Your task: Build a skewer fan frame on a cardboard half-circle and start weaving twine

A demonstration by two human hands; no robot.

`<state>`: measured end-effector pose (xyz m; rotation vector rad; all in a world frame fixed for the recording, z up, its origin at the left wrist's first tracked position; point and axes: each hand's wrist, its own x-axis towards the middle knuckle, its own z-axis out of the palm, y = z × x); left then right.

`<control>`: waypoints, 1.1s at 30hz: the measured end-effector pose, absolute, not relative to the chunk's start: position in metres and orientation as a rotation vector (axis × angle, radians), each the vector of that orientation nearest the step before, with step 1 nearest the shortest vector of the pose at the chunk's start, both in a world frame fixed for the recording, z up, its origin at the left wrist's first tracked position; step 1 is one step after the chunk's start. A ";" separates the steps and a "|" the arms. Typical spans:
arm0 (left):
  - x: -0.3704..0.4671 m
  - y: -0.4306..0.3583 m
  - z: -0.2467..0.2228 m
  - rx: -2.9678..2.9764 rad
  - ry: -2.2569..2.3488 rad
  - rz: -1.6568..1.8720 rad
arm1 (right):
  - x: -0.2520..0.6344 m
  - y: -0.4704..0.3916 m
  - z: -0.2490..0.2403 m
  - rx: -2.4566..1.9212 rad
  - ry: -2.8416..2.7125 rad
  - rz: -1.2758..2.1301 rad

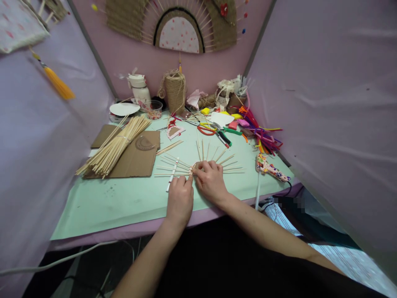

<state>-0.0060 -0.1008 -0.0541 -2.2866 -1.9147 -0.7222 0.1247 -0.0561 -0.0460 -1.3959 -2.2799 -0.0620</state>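
A half-round fan of thin wooden sticks (pixel 228 158) lies spread on the green tabletop, its sticks radiating from a small base piece. My left hand (pixel 180 196) is closed, with its fingertips on the near edge of that base. From the right, my right hand (pixel 211 181) is closed over the same base, fingers curled and thumb against it. Both hands cover most of the base, so its shape is partly hidden. Under the left-hand sticks lies a narrow white strip (pixel 172 175), which looks like a ruler.
A bundle of sticks (pixel 119 147) rests on cardboard (pixel 145 163) with a clear protractor (pixel 145 143). Pliers (pixel 223 138), scissors (pixel 206 130) and coloured pipe cleaners (pixel 263 136) lie behind. A glue gun (pixel 271 169) sits right, its cord over the edge. A twine spool (pixel 175 92) stands at the back.
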 end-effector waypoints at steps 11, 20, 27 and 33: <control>-0.006 -0.100 -0.054 -2.294 -1.912 -0.724 | 0.125 -0.058 -0.045 -1.402 -2.280 -0.081; -0.006 -0.100 -0.055 -2.297 -1.913 -0.727 | 0.125 -0.058 -0.047 -1.398 -2.270 -0.115; -0.005 -0.101 -0.055 -2.308 -1.925 -0.758 | 0.126 -0.059 -0.048 -1.395 -2.258 -0.106; -0.006 -0.101 -0.055 -2.321 -1.930 -0.759 | 0.127 -0.061 -0.050 -1.402 -2.220 -0.075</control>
